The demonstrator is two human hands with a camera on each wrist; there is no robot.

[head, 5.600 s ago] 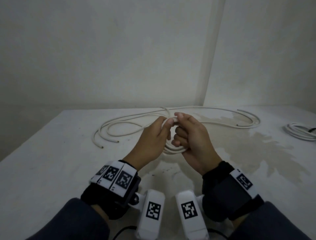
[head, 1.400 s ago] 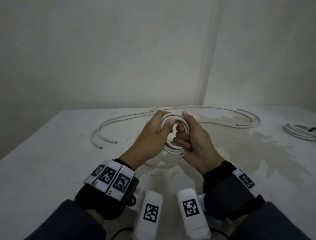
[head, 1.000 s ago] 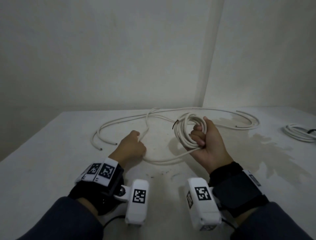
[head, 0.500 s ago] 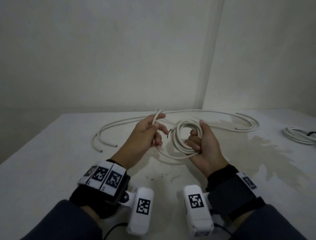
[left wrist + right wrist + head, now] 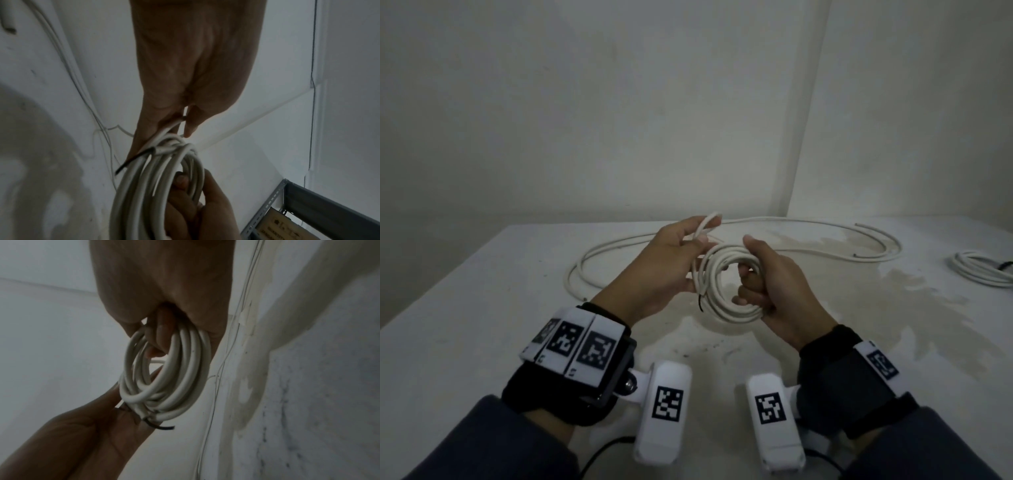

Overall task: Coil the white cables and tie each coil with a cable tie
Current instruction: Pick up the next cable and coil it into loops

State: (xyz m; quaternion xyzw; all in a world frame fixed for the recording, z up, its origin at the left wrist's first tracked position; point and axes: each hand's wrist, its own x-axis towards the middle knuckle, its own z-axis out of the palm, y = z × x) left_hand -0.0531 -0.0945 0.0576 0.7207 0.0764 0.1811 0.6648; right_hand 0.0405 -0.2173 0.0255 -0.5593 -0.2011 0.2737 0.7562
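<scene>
- From the head view, the right hand point(image 5: 774, 284) is holding a white coil point(image 5: 726, 281) of cable above the table point(image 5: 465, 308). Its fingers are curling through the ring and its thumb is pressing on top.
- In the same view, the left hand point(image 5: 664, 267) is pinching the loose end of the cable point(image 5: 707, 224), which is sticking up past its fingertips, right beside the coil.
- A long loose cable point(image 5: 808, 222) is lying on the table behind the hands. Another small coil point(image 5: 976, 270) is lying far off at the right edge. A big stain point(image 5: 876, 301) is showing on the table.
- From the left wrist view, the left hand point(image 5: 191, 73) is holding a bit of white cable between its thumb and fingers. The coil point(image 5: 156, 178) is hanging just below, with a short dark tip point(image 5: 131, 160) poking out. The right hand's fingers point(image 5: 195, 211) are wrapping around the coil.
- From the right wrist view, the right hand point(image 5: 164, 288) is gripping the coil point(image 5: 174, 373), fingers hooking through the ring. The left hand point(image 5: 82, 434) is touching the far side of the coil.
</scene>
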